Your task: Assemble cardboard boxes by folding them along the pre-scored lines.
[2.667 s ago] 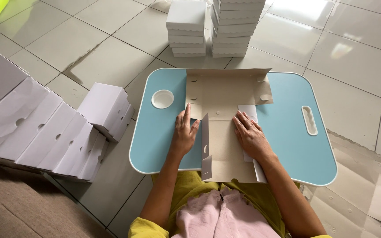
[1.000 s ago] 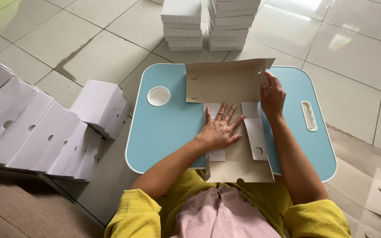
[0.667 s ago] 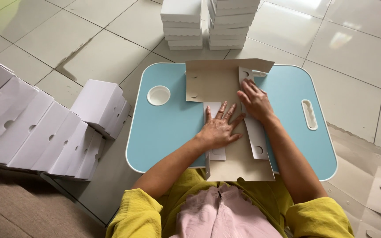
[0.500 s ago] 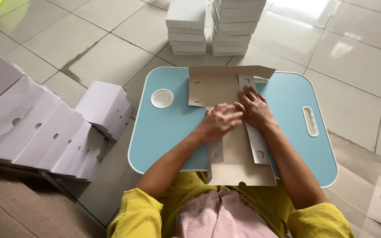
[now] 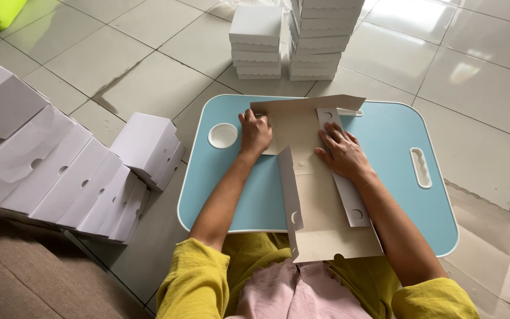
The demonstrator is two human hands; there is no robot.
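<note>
The cardboard box blank (image 5: pixel 320 201) is flat-cut, brown on its upward face, and lies lengthwise across the middle of the lap table (image 5: pixel 396 195), from the far edge to past the near edge, overhanging it. The far flap stands folded up. The left side panel is raised upright along its crease. The right side strip, white with a round cut-out, lies folded inward on the blank.
</note>
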